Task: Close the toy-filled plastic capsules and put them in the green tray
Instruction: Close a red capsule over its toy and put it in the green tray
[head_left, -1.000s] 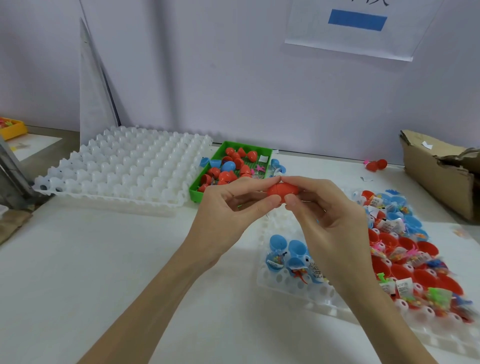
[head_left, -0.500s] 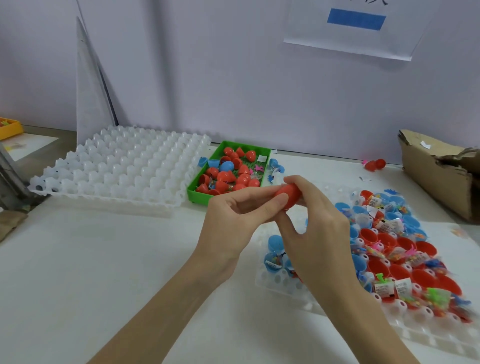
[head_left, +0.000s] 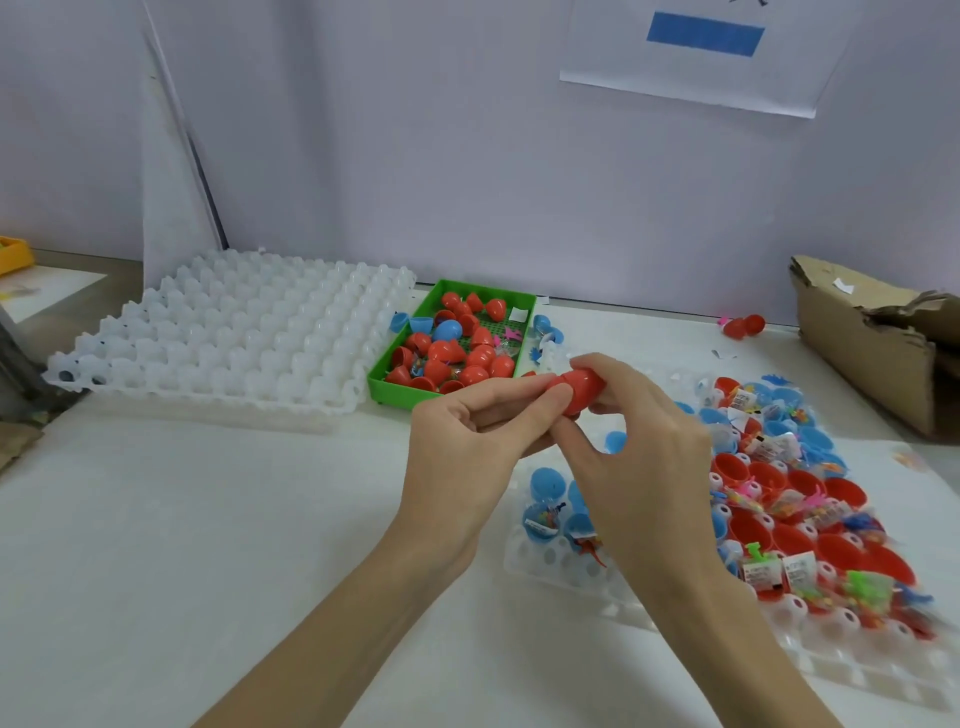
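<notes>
- The left hand (head_left: 470, 441) and the right hand (head_left: 636, 457) met above the table (head_left: 182, 545), both grasping one red capsule (head_left: 579, 388) between them.
- The left grip had thumb and fingers curled onto the capsule's left end; the right grip pinched its right end, fingers arched over the top.
- The capsule lay roughly level, held clear of the table, just at 5 o'clock of the green tray (head_left: 397, 392).
- The green tray held many red capsules and halves and one blue capsule (head_left: 447, 330).
- At 9 o'clock of the tray lay an empty white cell tray (head_left: 234, 338).
- At 4 o'clock of the hands, a clear cell tray (head_left: 571, 566) carried open red and blue halves with small packed toys.
- A cardboard box (head_left: 872, 358) sat at 3 o'clock, by the table's far edge.
</notes>
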